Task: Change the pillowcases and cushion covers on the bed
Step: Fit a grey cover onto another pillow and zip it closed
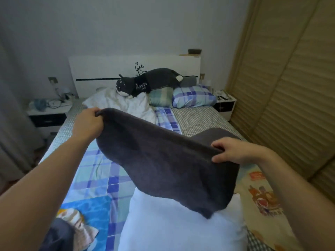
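Head view: left hand (88,124) at ten o'clock and right hand (233,151) at three o'clock pinch the dark cover (163,160), spread above the bare white cushion (172,223); its limp opening could sag shut and snag a cushion corner.

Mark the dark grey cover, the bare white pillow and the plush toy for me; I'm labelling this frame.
dark grey cover (163,165), head view, middle of the fabric.
bare white pillow (174,225), head view, its upper face.
plush toy (155,78), head view, its body.

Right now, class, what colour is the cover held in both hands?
Dark grey cover, plain; head view.
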